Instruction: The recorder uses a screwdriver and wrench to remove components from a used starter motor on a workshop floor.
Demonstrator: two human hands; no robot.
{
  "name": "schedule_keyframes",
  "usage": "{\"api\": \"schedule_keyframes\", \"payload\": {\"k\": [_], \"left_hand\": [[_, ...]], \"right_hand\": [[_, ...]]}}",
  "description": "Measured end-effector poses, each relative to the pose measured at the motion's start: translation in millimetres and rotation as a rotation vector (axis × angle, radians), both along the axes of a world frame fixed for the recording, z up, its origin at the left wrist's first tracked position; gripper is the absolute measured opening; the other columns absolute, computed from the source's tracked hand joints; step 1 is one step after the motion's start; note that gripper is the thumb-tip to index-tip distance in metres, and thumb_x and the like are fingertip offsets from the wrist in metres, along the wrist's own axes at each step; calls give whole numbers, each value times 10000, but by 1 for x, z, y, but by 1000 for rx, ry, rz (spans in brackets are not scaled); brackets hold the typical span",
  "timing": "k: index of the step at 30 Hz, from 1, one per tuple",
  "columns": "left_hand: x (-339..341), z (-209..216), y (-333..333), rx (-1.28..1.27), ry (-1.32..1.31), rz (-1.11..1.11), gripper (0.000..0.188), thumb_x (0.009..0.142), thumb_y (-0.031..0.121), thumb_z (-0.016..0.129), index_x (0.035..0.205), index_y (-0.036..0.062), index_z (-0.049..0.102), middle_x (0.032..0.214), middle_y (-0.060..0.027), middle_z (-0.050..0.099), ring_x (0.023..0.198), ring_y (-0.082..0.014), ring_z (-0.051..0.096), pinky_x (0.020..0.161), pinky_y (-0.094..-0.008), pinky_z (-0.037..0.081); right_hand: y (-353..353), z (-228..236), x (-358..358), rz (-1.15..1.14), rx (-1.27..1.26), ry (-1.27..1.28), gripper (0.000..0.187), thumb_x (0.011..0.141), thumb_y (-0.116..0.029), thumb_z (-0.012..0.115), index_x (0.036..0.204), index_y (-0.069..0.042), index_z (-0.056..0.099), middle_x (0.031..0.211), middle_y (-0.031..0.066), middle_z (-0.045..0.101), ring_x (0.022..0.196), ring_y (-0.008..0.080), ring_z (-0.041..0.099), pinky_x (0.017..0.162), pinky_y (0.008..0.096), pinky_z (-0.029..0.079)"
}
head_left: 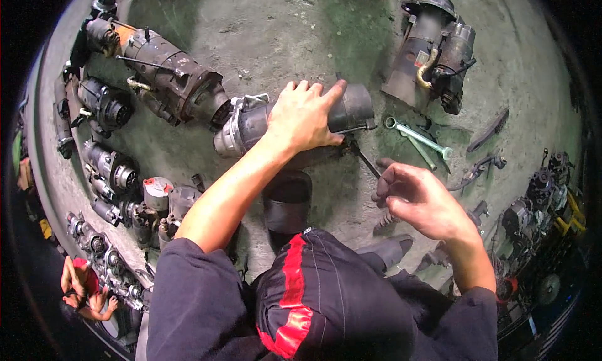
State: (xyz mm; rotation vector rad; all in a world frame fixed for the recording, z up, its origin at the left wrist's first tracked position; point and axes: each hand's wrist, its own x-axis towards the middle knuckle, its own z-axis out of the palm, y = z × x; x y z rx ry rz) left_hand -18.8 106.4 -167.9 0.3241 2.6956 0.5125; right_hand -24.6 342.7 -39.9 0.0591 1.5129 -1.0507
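A dark cylindrical starter motor [253, 124] lies across the floor in front of me, its pale metal end to the left. My left hand [302, 117] is closed over the top of its body, thumb toward the near side and fingers over the far side. To the right, my right hand [417, 196] has its fingers curled at the end of a thin dark tool [367, 163]. This tool slants up to the motor's near right side, where its head meets a small fitting. Its exact kind is hard to make out.
Combination wrenches [421, 140] lie right of the motor. Another starter motor [401, 72] stands beyond them, and a large one [166, 63] lies at the far left. Several greasy parts line both sides. Another person [88, 289] is at lower left.
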Motion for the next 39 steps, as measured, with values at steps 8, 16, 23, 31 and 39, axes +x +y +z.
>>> {"api": "schedule_keyframes", "payload": {"k": [8, 16, 23, 31, 39], "left_hand": [[2, -1, 2, 6, 11, 4, 1005, 649, 524, 842, 1487, 164, 420, 1182, -158, 634, 1155, -324, 579, 1000, -439, 435], [2, -3, -1, -13, 28, -2, 1019, 635, 523, 844, 1497, 188, 415, 1160, -134, 635, 1138, -314, 578, 991, -429, 442], [-1, -1, 1, 8, -9, 3, 1027, 640, 519, 849, 1506, 200, 399, 1187, -134, 631, 1159, -307, 574, 1002, -438, 433], [1, -8, 1, -9, 42, -15, 1060, 611, 502, 865, 1503, 170, 400, 1208, -138, 631, 1163, -314, 578, 999, -446, 439], [-1, -2, 2, -28, 16, -22, 1056, 620, 507, 860, 1503, 157, 399, 1207, -151, 630, 1166, -318, 574, 1016, -445, 423]], "right_hand": [[-61, -53, -41, -300, 43, 939, 222, 891, -141, 609, 1002, 46, 649, 813, 251, 670, 723, 306, 709, 684, 396, 539], [-23, -14, -39, -245, 110, 983, 241, 961, -119, 583, 1109, 59, 648, 887, 194, 721, 709, 257, 708, 666, 370, 550], [106, -40, 25, -60, 379, 511, 416, 872, -11, 588, 1277, 83, 579, 957, 117, 707, 805, 142, 690, 764, 305, 557], [118, -129, 141, 227, 588, 362, 486, 875, -144, 566, 1279, 96, 443, 1072, 338, 628, 1007, 478, 618, 861, 533, 492], [80, -133, 180, 128, 469, 739, 374, 865, -50, 582, 1217, 43, 494, 990, 267, 635, 936, 440, 630, 822, 511, 511]]}}
